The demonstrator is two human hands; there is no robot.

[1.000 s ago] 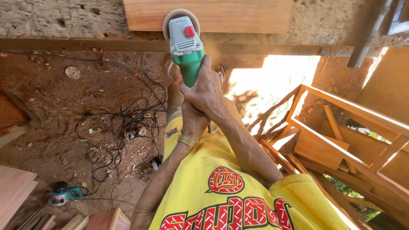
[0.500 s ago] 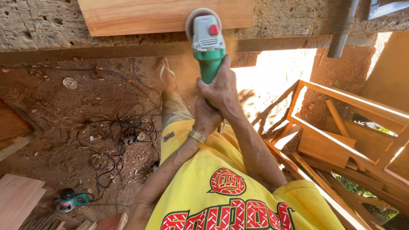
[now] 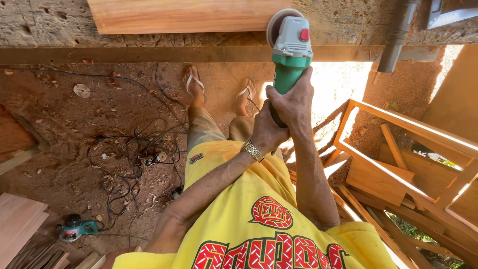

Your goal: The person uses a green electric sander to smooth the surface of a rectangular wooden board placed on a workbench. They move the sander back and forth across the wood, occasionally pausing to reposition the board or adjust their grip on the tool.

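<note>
Both my hands grip a green and grey angle grinder [image 3: 291,50] with a red button. My right hand [image 3: 295,99] wraps its green body. Just below it, my left hand [image 3: 266,133], with a metal watch on the wrist, holds the rear of the handle. The grinder's round sanding disc [image 3: 275,22] touches the right end of a light wooden board [image 3: 189,15]. That board lies on a rough stone-like bench [image 3: 50,27].
My sandalled feet [image 3: 194,84] stand on a dirt floor with tangled black cables [image 3: 134,159] and a loose round disc [image 3: 81,90]. A second green power tool [image 3: 74,227] lies by stacked planks [image 3: 17,219]. Wooden frames [image 3: 398,149] lean at right, and a dark pipe [image 3: 398,35] hangs above.
The grinder and both hands have moved to the right along the board's lower edge, reaching its right end. The dust cloud seen half a second ago is gone.
</note>
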